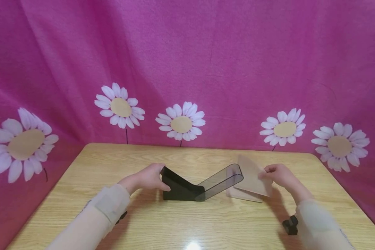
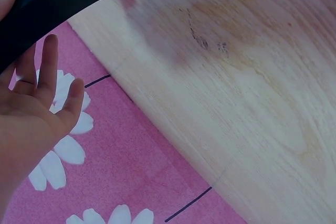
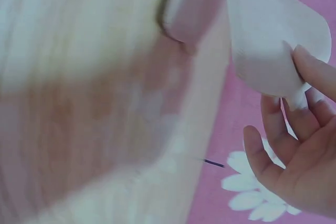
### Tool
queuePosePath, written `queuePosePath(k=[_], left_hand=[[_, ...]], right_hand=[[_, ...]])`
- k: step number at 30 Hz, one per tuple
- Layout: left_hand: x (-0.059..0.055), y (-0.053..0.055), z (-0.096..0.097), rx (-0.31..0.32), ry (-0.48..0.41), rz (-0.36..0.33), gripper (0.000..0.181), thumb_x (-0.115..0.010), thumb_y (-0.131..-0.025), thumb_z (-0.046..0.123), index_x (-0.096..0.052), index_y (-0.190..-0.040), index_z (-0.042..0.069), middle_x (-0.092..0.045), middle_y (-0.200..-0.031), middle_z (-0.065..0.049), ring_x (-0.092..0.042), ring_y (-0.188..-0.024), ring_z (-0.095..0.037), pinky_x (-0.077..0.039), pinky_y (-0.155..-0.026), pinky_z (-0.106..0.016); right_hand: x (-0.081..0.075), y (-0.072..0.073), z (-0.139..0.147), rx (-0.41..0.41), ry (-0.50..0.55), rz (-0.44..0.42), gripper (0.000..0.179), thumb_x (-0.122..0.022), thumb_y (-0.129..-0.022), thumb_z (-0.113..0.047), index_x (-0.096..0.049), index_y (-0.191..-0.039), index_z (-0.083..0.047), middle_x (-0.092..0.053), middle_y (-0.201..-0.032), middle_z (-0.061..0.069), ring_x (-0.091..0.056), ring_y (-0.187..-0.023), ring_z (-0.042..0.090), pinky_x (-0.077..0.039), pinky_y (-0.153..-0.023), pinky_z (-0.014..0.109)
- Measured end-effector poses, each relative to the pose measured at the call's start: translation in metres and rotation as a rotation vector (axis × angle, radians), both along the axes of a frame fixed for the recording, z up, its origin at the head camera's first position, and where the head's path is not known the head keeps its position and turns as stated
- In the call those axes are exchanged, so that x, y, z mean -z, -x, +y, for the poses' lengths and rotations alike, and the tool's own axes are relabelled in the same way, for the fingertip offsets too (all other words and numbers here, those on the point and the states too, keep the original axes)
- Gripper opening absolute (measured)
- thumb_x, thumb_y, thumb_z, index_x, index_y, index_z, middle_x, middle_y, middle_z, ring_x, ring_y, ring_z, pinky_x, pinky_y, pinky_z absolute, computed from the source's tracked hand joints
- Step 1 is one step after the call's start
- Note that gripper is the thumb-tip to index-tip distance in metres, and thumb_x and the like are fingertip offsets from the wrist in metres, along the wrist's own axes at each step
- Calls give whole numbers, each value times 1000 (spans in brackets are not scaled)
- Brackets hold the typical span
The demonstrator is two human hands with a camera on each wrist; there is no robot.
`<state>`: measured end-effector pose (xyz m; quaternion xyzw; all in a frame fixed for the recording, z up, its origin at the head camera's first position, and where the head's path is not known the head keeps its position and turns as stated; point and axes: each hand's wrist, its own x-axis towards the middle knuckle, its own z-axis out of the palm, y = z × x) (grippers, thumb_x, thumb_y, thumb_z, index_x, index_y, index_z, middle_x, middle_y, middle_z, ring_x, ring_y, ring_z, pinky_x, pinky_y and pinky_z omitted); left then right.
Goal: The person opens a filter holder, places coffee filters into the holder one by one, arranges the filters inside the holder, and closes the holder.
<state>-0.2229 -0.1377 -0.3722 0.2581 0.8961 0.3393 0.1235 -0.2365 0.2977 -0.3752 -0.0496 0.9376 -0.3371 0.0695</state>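
A black holder (image 1: pixel 178 187) with a clear smoky lid (image 1: pixel 221 182) swung up to the right stands mid-table. My left hand (image 1: pixel 148 177) grips its left end, thumb on the near side. In the left wrist view, the black holder (image 2: pixel 63 9) crosses the upper left corner, partly cut off. Between thumb and fingers, my right hand (image 1: pixel 281 177) pinches a tan paper coffee filter (image 1: pixel 252 177), raised and tilted beside the lid. Its rounded edge and small tab show in the right wrist view; whether it is one or several sheets I cannot tell. More filters (image 1: pixel 245 195) lie beneath it on the table.
The light wooden table (image 1: pixel 181 229) meets a magenta cloth (image 1: pixel 224 69) with daisies along its back and sides. Each forearm wears a pale sleeve, with a dark wrist device (image 1: pixel 290 225) below the right one.
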Motion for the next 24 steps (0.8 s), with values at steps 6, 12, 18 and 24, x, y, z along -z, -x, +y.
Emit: queuePosePath(k=[6, 12, 18, 24], left_hand=[[1, 1, -1, -2, 9, 8, 26, -79, -69, 12, -68, -92, 9, -68, -88, 0, -59, -87, -10, -45, -86, -29], [1, 1, -1, 12, -6, 7, 25, -79, -69, 11, -68, -92, 8, -69, -87, 0, -59, -86, -10, -45, -85, -28], [1, 0, 0, 1, 6, 14, 27, -79, -68, 12, -66, -91, 8, -68, -86, 0, -58, -85, -10, -45, -84, -29], [1, 0, 0, 0, 0, 11, 27, -80, -68, 11, -66, -91, 8, -68, -85, 1, -58, -84, -9, -45, -84, -28]], right_hand=[[-21, -2, 6, 18, 8, 53, 29, -69, -83, -23, -63, -90, 4, -58, -70, -9, -46, -69, 6, -39, -63, 26], [-46, -5, 6, 52, 30, 137, 32, -67, -85, -25, -63, -96, 5, -60, -72, -10, -46, -71, 2, -39, -67, 26], [-69, -9, -1, 60, 50, 217, 33, -68, -85, -22, -64, -97, 8, -59, -68, -19, -47, -69, -3, -38, -66, 24], [-87, -15, -17, 49, 69, 243, 34, -68, -85, -24, -63, -99, 7, -61, -70, -21, -50, -71, -6, -39, -70, 22]])
